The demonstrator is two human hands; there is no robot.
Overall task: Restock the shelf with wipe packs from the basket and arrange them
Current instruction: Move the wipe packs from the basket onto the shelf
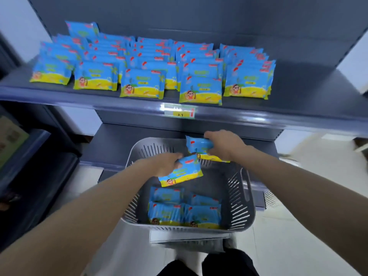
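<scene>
1. Your wipe packs point(142, 83) are sky blue with a yellow lower band, a red mark up top and a cartoon figure.
2. Your basket point(237, 208) is pale grey with slotted walls.
3. Your shelf point(308, 90) is dark slate blue.

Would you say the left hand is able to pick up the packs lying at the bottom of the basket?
Likely not yet: nothing covers the bottom packs in the basket, but the left hand grips a pack.

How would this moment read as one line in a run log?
step: restock | left hand: holds left pack | right hand: holds right pack | both above basket
</scene>
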